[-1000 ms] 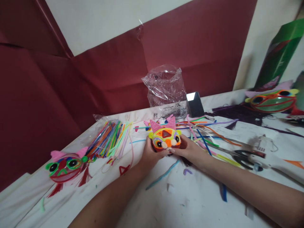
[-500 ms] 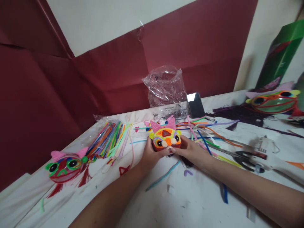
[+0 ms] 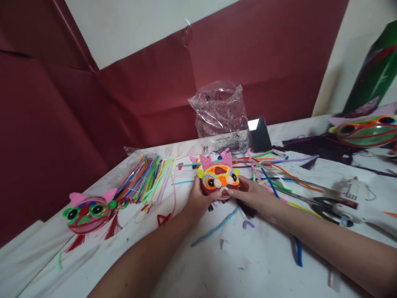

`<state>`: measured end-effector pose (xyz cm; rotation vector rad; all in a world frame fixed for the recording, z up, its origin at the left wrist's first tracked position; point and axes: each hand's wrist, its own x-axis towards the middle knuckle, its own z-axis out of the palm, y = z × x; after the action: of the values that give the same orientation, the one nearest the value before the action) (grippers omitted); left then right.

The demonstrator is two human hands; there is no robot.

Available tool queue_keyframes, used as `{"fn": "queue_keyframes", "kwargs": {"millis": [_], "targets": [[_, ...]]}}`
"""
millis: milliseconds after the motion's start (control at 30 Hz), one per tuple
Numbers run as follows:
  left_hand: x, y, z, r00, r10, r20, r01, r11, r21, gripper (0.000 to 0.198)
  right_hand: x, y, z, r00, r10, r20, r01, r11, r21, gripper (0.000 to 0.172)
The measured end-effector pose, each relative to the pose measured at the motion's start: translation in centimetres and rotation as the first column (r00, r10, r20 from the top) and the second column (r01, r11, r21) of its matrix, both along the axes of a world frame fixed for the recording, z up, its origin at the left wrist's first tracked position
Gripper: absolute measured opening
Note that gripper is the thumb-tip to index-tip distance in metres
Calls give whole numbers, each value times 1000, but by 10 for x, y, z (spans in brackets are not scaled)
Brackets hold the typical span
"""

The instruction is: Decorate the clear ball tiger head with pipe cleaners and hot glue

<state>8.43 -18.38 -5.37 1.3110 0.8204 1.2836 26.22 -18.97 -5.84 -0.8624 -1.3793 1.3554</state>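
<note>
A small animal-head craft (image 3: 221,176) with pink ears, orange and yellow trim and black eyes is upright at the middle of the table, its face toward me. My left hand (image 3: 200,198) grips its left side, the thumb at the lower front. From the right, my right hand (image 3: 251,194) holds the other side, and its thumb touches the front near the pale nose piece. Dark tassels hang below the craft. The fingers behind it are hidden.
Another craft (image 3: 89,214) with red tassels sits at left, beside bundled pipe cleaners (image 3: 144,180). Behind are a plastic bag (image 3: 220,109) and a phone (image 3: 259,135). Scissors (image 3: 322,207), a white glue gun (image 3: 356,198) and a third craft (image 3: 369,130) are at right.
The whole view has shifted slightly. The thumbs are a little closer together on the craft's front, and more of the dark tassels shows beneath it. Both hands still hold it.
</note>
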Motion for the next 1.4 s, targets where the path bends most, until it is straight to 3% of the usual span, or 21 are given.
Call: {"fn": "queue_keyframes", "kwargs": {"millis": [167, 567, 833, 1167, 1400], "targets": [[-1, 1, -1, 998, 47, 38, -46, 999, -6, 48, 0, 1, 1, 989, 84, -126, -96, 991, -95, 41], [0, 1, -3, 1000, 30, 7, -30, 1000, 7, 52, -2, -4, 4, 991, -91, 96, 88, 996, 35, 32], [3, 0, -3, 998, 55, 5, -55, 998, -13, 53, 0, 4, -9, 999, -31, 36, 32, 999, -37, 36], [4, 1, -4, 996, 78, -39, -78, 997, -16, 47, -1, 6, -10, 1000, -6, -26, 5, 999, -35, 30], [3, 2, -6, 999, 38, 23, -37, 999, -18, 53, -1, 5, -8, 989, -83, 119, 80, 996, 27, 31]]}}
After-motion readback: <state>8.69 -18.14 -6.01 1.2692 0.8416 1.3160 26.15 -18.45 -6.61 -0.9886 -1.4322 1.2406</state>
